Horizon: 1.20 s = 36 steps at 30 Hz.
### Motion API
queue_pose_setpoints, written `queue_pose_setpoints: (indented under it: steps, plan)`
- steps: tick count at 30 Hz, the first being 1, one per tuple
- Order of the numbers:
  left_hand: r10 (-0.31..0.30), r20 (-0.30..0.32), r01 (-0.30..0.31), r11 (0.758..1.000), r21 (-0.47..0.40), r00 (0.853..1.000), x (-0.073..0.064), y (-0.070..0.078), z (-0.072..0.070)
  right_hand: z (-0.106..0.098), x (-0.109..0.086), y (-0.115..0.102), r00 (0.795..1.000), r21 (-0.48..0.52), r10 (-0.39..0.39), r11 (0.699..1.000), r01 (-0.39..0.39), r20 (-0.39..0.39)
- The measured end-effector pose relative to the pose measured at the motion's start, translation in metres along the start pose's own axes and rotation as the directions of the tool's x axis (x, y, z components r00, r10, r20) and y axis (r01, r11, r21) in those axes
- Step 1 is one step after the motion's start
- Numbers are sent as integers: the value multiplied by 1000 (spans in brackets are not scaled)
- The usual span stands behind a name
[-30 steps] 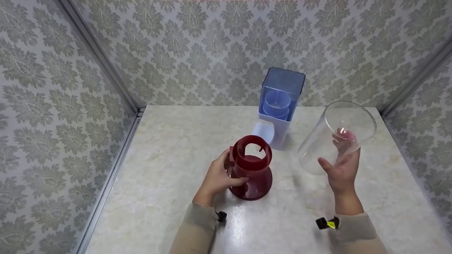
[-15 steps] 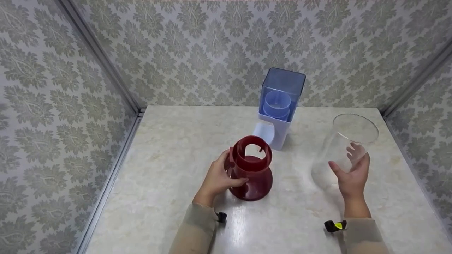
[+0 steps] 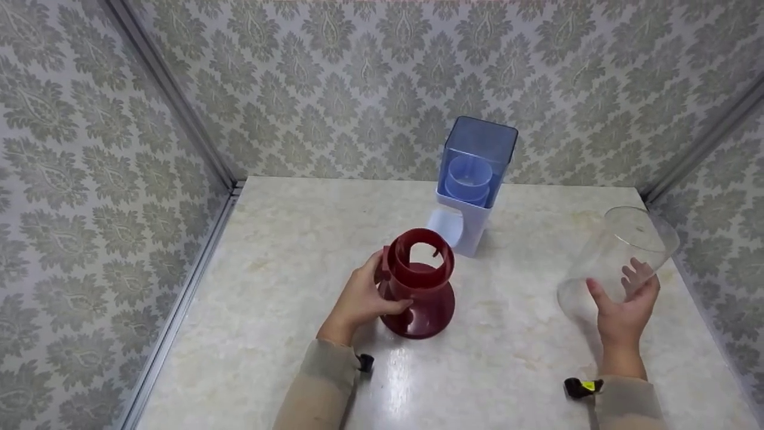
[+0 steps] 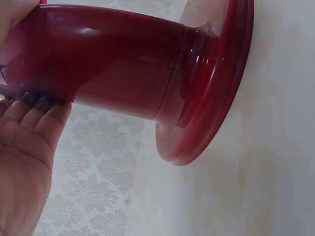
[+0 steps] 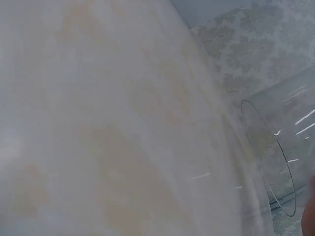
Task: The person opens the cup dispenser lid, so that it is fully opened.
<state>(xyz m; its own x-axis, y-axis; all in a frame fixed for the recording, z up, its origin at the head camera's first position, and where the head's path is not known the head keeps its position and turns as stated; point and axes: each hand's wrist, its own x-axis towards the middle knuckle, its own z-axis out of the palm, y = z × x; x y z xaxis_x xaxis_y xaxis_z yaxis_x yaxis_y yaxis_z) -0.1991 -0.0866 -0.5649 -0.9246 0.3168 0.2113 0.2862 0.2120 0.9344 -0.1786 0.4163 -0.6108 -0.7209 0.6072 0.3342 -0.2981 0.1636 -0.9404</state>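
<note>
A dark red plastic stand [image 3: 422, 319] with a round flared foot and a ring-shaped open top is upright near the middle of the table. My left hand [image 3: 358, 301] grips its neck from the left, thumb in front. In the left wrist view, fingers [image 4: 44, 118] of that hand lie against the red stand [image 4: 123, 64]. On the right, my right hand [image 3: 627, 316] holds a clear, open-ended cylinder [image 3: 600, 257] with thumb and fingers round its side. The cylinder tilts, its upper rim leaning right. Part of the clear cylinder [image 5: 290, 142] shows in the right wrist view.
Behind the red stand is a white and blue dispenser-like box [image 3: 474, 221] with a smoky lid and a blue cup-shaped part [image 3: 469, 179] inside. The pale marbled table [image 3: 286, 286] is enclosed by patterned walls [image 3: 370, 89] at the back and sides.
My right hand has carried the clear cylinder to the right and nearer, its rim lower in the head view. The left hand and red stand have barely moved.
</note>
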Motion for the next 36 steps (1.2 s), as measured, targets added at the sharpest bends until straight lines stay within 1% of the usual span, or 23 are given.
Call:
queue_pose_setpoints:
  steps: [5, 9, 13, 19, 23, 26, 31, 33, 36]
  plan:
    - [14, -12, -14, 1000, -17, 1000, 4, -3, -16, -11, 8, 5, 999, -48, 33, 998, -35, -38]
    - [20, -40, -20, 1000, 5, 999, 6, -7, -35, -16, 15, 3, 993, -68, 95, 993, -99, -68]
    - [-12, -68, 15, 999, 40, 998, 6, -11, -57, -17, 19, -3, 984, -58, 153, 986, -158, -90]
    - [-74, -84, 78, 995, 54, 994, 0, -14, -89, -18, 19, -3, 983, -19, 153, 988, -156, -105]
    - [-121, -106, 128, 989, 68, 987, -3, -16, -109, -22, 20, 1, 984, 7, 155, 988, -155, -93]
    - [-138, -113, 148, 985, 86, 984, -5, -18, -123, -27, 20, 3, 981, 12, 175, 984, -175, -84]
    - [-144, -98, 154, 983, 100, 985, -6, -20, -141, -35, 18, 2, 971, -14, 233, 972, -235, -60]
    - [-146, -96, 155, 983, 100, 985, -7, -20, -147, -36, 18, 1, 965, -23, 260, 965, -261, -43]
    - [-148, -96, 158, 981, 108, 984, -10, -19, -157, -35, 19, 1, 960, -36, 278, 960, -279, -18]
